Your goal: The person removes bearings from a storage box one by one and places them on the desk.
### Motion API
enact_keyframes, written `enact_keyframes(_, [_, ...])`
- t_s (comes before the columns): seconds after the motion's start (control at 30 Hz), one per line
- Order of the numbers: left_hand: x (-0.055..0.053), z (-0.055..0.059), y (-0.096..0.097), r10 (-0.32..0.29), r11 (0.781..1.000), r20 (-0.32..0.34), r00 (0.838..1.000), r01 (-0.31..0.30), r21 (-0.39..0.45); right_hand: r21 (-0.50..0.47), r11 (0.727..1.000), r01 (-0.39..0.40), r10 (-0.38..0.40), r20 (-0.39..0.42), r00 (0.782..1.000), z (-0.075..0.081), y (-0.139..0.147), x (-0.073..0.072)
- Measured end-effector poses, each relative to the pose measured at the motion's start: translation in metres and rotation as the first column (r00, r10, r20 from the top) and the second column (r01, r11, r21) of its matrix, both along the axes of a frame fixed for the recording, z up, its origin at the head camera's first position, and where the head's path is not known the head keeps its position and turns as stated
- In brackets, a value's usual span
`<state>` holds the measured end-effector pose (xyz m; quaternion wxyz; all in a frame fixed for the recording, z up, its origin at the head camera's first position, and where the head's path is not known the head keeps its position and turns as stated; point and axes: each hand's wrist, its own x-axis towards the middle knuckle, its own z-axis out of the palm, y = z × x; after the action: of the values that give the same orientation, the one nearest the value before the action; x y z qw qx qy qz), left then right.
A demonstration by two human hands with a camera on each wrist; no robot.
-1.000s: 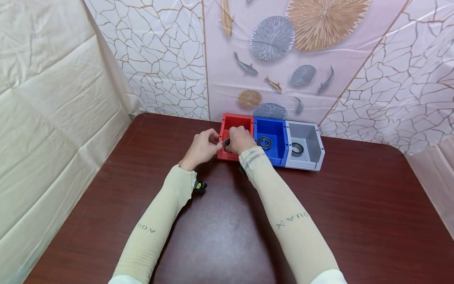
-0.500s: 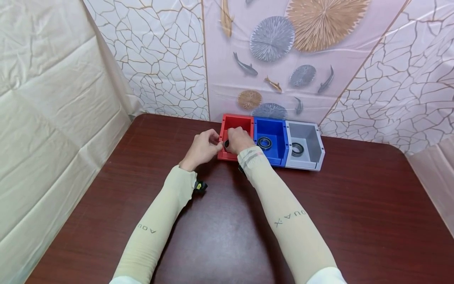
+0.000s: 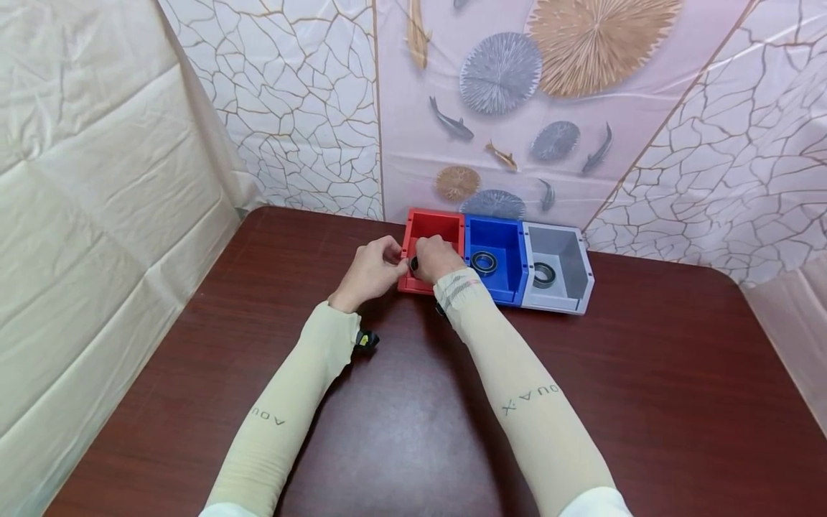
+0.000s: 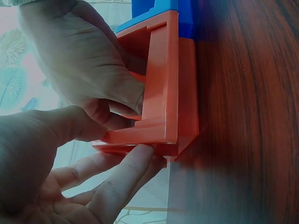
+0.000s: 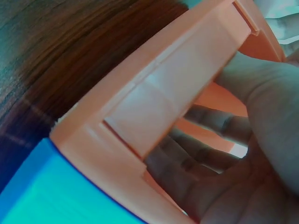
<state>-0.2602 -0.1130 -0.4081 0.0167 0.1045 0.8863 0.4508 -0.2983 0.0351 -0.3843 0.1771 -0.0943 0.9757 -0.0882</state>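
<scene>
A red bin [image 3: 438,221] stands at the left end of a joined row. My left hand [image 3: 370,274] holds its left side wall, thumb on the rim and fingers along the outside in the left wrist view. My right hand [image 3: 436,258] reaches down inside the same bin, fingers curled behind the low front lip in the right wrist view. A dark ball bearing [image 3: 414,264] shows at its fingertips, mostly hidden by the hand. One bearing [image 3: 484,263] lies flat in the blue bin [image 3: 494,228], and another bearing [image 3: 543,274] leans in the grey bin [image 3: 577,269].
The bins stand at the back of a dark brown table [image 3: 413,431], close to a patterned cloth backdrop [image 3: 310,108]. A cream cloth [image 3: 97,179] hangs along the left side. A black wrist camera [image 3: 366,340] sits at the left cuff.
The bearing at the right fingertips showed as a ring a second ago and now appears narrower. Both hands stay nearly in place; the whole head view has shifted slightly.
</scene>
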Motion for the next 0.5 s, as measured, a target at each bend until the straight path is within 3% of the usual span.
enact_keyframes(0.23, [0.0000,0.0008,0.0014,0.002,1.000,-0.003,1.000,-0.002,0.008,0.022,1.000,-0.023,0.024,-0.039,0.999,-0.0020,0.0007,0.0010])
enact_keyframes(0.5, [0.0004,0.0002,0.0016,0.007,1.000,0.000,1.000,-0.007,0.000,-0.019,0.999,-0.025,0.024,-0.048,0.999,-0.0037,0.0031,0.0031])
